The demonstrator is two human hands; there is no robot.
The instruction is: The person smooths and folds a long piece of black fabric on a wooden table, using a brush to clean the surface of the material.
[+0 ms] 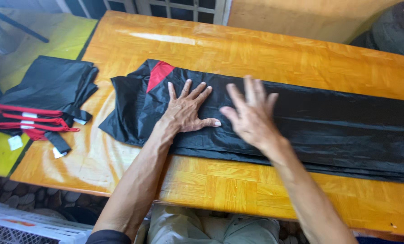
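black garment (328, 122) flat under both hands' fingers (197, 92)

Folded pile (43, 101) left of garment (328, 126), on table (238, 58)

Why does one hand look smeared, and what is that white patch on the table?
Head view: the right hand is motion-blurred, while the left hand lies sharp on the black garment; the white patch is glare on the glossy wooden table.
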